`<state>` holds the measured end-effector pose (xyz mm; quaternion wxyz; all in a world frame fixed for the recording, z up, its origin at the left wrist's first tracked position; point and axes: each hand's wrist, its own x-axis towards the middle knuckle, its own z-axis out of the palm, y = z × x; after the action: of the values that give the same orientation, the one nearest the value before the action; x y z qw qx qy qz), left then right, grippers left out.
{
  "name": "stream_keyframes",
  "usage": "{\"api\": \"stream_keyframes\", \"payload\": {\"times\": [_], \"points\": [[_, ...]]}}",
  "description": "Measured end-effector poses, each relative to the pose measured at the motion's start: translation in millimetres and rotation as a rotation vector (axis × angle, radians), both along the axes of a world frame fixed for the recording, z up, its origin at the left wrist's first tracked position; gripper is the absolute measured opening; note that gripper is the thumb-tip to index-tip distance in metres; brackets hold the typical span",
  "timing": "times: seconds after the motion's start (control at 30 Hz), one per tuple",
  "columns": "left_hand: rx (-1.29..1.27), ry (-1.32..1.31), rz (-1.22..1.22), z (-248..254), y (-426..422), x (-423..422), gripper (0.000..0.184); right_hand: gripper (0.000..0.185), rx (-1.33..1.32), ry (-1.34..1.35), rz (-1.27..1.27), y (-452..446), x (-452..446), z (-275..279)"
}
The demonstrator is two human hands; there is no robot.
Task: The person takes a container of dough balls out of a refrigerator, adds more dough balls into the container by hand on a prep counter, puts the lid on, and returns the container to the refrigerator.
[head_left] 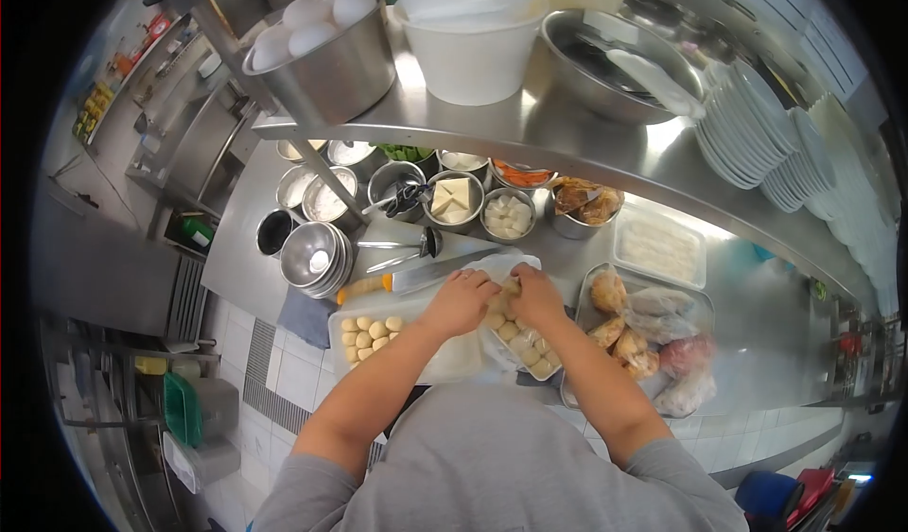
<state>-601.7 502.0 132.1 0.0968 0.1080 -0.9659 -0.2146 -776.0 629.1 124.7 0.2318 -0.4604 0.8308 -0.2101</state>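
Both hands are close together over a narrow white tray (541, 373) of pale round balls (518, 341), perhaps dough or fish balls. My left hand (463, 302) is at the tray's far left corner, its fingers bent and pressed together. Just to its right, my right hand (536, 297) has its fingertips pinched at the tray's far end. What the fingertips grip is too small to make out. Thin clear plastic (506, 265) lies right behind the hands. Left of the tray, a wider container (452, 360) holds more pale balls (369, 335), partly hidden by my left forearm.
A metal tray (705, 316) with bagged food stands at the right. Behind are stacked metal bowls (310, 256), an orange-handled knife (367, 288) and several ingredient pots, one with tofu-like blocks (452, 199). Overhead, a steel shelf (416, 135) carries eggs, tubs and plates (747, 125).
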Motion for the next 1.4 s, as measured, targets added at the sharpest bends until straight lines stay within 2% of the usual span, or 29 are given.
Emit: {"api": "stream_keyframes", "payload": {"times": [0.03,0.07,0.1,0.13,0.2,0.23,0.3,0.33,0.37,0.4,0.47,0.5,0.53,0.6,0.63,0.7,0.73,0.8,0.83,0.9,1.0,1.13,1.2,1.33,1.4], "points": [[0.001,0.0,0.01,-0.5,0.2,2.4,0.039,0.042,-0.092,0.002,-0.03,1.7,-3.2,-8.4],[-0.009,0.107,0.047,-1.6,1.1,4.4,0.04,0.042,-0.182,0.002,-0.061,3.6,-5.8,-17.3],[-0.016,0.212,0.087,-3.4,3.5,8.8,0.04,0.042,-0.176,-0.003,-0.049,5.8,-5.1,-18.1],[-0.01,0.207,0.1,7.8,8.7,17.7,0.04,0.042,-0.245,-0.054,-0.074,8.2,-3.5,-15.7],[0.232,0.306,0.302,32.2,19.1,44.4,0.04,0.042,-0.311,-0.11,-0.093,11.8,7.5,-2.0],[0.234,0.302,0.308,33.8,20.7,61.2,0.04,0.039,-0.322,-0.202,-0.032,12.9,21.7,15.2],[0.176,0.194,0.25,32.3,26.0,97.5,0.038,0.036,-0.334,-0.298,0.024,12.1,46.8,27.4],[0.177,0.19,0.249,29.0,35.7,108.9,0.038,0.033,-0.375,-0.344,0.181,11.3,59.3,28.3],[0.287,0.07,0.302,25.9,46.3,120.0,0.037,0.03,-0.415,-0.388,0.341,10.0,69.4,28.4],[0.397,-0.05,0.358,24.3,53.6,128.0,0.035,0.03,-0.414,-0.392,0.347,7.1,77.7,22.0],[0.405,-0.079,0.387,14.9,61.9,129.9,0.035,0.017,-0.375,0.004,0.654,-0.6,89.7,4.5],[0.416,-0.108,0.406,14.0,64.2,129.6,0.034,0.01,-0.374,0.092,0.704,0.1,92.8,6.9],[0.418,-0.105,0.413,13.3,64.4,130.7,0.034,0.01,-0.372,0.091,0.712,0.4,92.8,6.4],[0.552,-0.083,0.394,11.6,62.9,129.7,0.033,0.014,-0.209,0.088,0.812,3.1,85.4,4.8],[0.556,-0.075,0.399,4.6,62.2,130.6,0.033,0.014,-0.204,0.092,0.819,4.5,79.7,2.6],[0.682,-0.05,0.332,-13.5,60.2,133.1,0.031,0.023,-0.613,0.071,0.591,7.2,64.9,-0.4],[0.685,-0.043,0.34,-11.3,61.5,131.1,0.031,0.023,-0.61,0.072,0.602,6.0,54.0,7.0],[0.697,-0.092,0.454,-5.3,65.5,123.0,0.036,0.036,-0.153,0.014,0.387,4.5,32.6,19.9],[0.698,-0.09,0.455,-0.6,66.9,118.7,0.036,0.036,-0.152,0.015,0.389,8.0,28.8,12.9],[0.753,-0.111,0.541,7.7,67.5,110.6,0.045,0.036,-0.064,0.264,0.515,13.6,24.9,-4.0],[0.672,-0.169,0.433,-1.1,63.1,108.2,0.052,0.045,-0.03,0.236,0.525,14.1,23.3,-8.0],[0.733,-0.135,0.449,-4.5,61.1,110.2,0.053,0.048,-0.019,0.123,0.489,10.3,21.4,9.2],[0.715,-0.172,0.448,-9.9,63.5,111.2,0.056,0.042,-0.369,-0.046,0.402,9.2,25.4,14.0],[0.834,-0.162,0.574,-7.4,68.5,109.5,0.063,0.037,-0.449,-0.075,0.514,-2.7,61.6,11.3],[0.858,-0.037,0.639,-5.5,69.7,108.1,0.067,0.041,-0.445,0.215,0.733,-9.3,73.0,-0.1]]}}
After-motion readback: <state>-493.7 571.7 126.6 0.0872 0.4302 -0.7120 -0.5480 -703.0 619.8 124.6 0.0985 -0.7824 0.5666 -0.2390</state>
